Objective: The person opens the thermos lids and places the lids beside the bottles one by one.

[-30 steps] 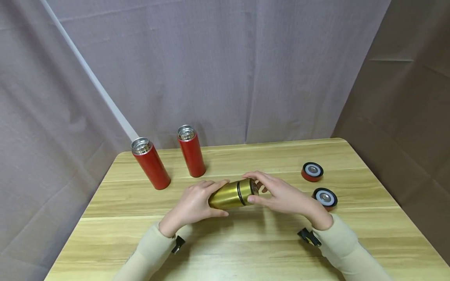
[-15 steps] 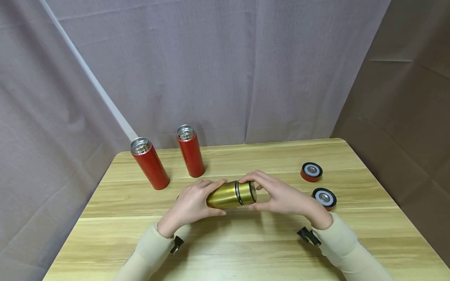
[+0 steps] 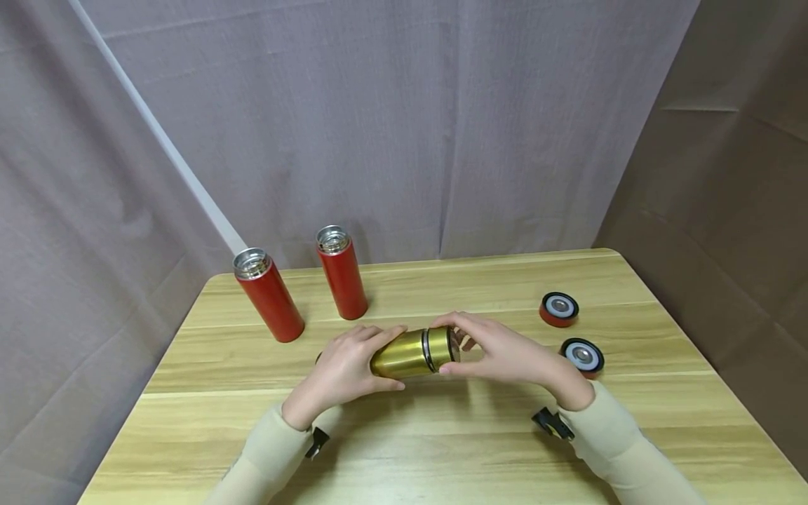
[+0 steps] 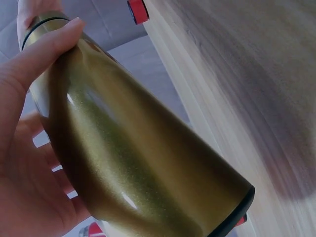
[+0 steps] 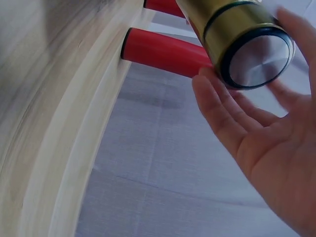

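Observation:
A gold thermos flask [image 3: 400,355] lies nearly sideways in my hands above the table, its lid [image 3: 439,348] pointing right. My left hand [image 3: 344,366] grips the body from the left, thumb in front and fingers over the back. In the left wrist view the gold body [image 4: 123,133] slants across, with its dark base rim at lower right. At the other end, my right hand [image 3: 499,351] holds the lid between thumb and fingers. The right wrist view shows the lid's silver top disc [image 5: 260,60] facing that palm. A dark ring marks where lid and body meet.
Two red flasks without lids, one at far left [image 3: 270,298] and one beside it [image 3: 344,275], stand upright behind my left hand. Two red lids [image 3: 559,309] [image 3: 582,356] lie inside-up at the right. A grey curtain [image 3: 379,126] hangs behind the wooden table [image 3: 442,449].
My right fingers have shifted on the lid: half a second ago the thumb sat lower, off its front; now it presses the lid's edge. The left hand and flask moved slightly left.

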Tool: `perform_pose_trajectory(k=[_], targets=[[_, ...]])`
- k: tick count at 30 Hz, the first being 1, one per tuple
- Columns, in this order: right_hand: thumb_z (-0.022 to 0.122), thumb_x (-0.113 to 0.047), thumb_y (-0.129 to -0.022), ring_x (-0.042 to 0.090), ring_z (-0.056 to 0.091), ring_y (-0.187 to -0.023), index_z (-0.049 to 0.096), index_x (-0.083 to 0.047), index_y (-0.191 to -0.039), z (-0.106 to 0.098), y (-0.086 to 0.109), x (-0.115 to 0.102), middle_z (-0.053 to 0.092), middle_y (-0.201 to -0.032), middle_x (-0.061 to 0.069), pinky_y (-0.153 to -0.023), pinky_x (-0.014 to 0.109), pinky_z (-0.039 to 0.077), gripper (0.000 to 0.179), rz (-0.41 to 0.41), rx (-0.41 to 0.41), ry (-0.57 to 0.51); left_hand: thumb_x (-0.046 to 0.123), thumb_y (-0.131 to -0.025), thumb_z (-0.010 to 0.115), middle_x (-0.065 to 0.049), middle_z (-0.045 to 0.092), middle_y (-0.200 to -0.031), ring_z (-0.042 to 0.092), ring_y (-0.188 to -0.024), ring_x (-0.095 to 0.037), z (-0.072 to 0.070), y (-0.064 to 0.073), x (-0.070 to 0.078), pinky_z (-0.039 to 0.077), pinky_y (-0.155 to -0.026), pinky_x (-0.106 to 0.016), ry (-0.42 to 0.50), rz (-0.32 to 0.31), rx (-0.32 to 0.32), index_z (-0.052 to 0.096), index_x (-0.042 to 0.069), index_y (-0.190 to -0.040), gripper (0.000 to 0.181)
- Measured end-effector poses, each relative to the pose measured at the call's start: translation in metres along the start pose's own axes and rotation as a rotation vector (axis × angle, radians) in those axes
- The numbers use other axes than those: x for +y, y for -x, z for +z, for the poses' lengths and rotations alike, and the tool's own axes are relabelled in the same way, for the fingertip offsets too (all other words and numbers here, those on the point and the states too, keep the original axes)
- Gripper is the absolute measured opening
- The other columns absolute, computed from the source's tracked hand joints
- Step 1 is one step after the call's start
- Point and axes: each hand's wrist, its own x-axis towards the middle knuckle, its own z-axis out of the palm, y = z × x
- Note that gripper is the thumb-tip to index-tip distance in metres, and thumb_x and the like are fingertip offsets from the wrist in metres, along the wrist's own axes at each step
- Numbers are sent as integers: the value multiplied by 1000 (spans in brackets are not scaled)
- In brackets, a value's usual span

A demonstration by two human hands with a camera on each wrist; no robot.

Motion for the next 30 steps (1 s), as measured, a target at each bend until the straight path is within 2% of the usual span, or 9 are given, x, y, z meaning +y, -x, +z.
perform_pose_trajectory(k=[4, 7, 10, 12, 16, 21, 26, 30], targets=[[81, -40, -85, 14, 60, -109, 48, -22, -143, -1, 2, 0, 56, -131, -2, -91, 38, 54, 69, -57, -5, 14, 55, -68, 89, -2, 69, -116, 65, -101, -19, 1, 1, 0, 54, -76, -41, -2, -5, -9, 56, 26, -144, 88], [77, -43, -88, 16, 59, -112, 46, -20, -144, -2, 2, 0, 56, -133, -1, -92, 39, 54, 69, -29, -15, 16, 55, -67, 89, -2, 69, -115, 65, -101, -19, 1, 1, 0, 54, -76, -41, 4, -7, -8, 56, 26, -144, 88], [66, -47, -96, 17, 62, -107, 44, -16, -146, -2, 0, 0, 61, -126, 2, -88, 35, 55, 63, 27, -24, 18, 55, -68, 88, -2, 69, -116, 65, -102, -19, 1, -1, 1, 53, -76, -40, 8, -9, -5, 56, 26, -144, 89], [60, -43, -100, 17, 64, -102, 44, -14, -146, -2, -1, 0, 64, -120, 4, -84, 33, 55, 57, 57, -32, 22, 56, -68, 88, -2, 69, -117, 64, -102, -18, 0, -1, 1, 53, -75, -39, 9, -8, -4, 55, 26, -145, 89], [55, -40, -104, 14, 66, -94, 47, -14, -144, -2, -3, 1, 68, -110, 2, -81, 32, 55, 49, 98, -42, 25, 56, -68, 88, -2, 68, -118, 64, -103, -18, 0, -2, 1, 53, -76, -39, 0, -5, -7, 55, 26, -145, 88], [61, -44, -100, 11, 65, -89, 50, -15, -141, -2, -2, 1, 67, -105, -2, -79, 30, 55, 52, 108, -54, 6, 53, -67, 90, -3, 69, -117, 65, -103, -20, -1, -2, 1, 54, -78, -41, 3, 3, -8, 56, 25, -144, 88], [71, -48, -92, 13, 64, -93, 49, -16, -142, -4, -1, 1, 64, -113, 0, -81, 33, 56, 64, 67, -36, 13, 53, -67, 90, -3, 69, -118, 65, -103, -19, -1, -2, 0, 54, -77, -41, 12, -4, -14, 57, 25, -144, 88], [76, -44, -88, 16, 64, -97, 47, -18, -142, -7, -2, 0, 63, -121, 1, -84, 35, 56, 66, 44, -26, 18, 56, -68, 88, -3, 69, -119, 65, -103, -18, -1, -1, -2, 54, -76, -40, 7, -14, -19, 56, 26, -144, 88]])
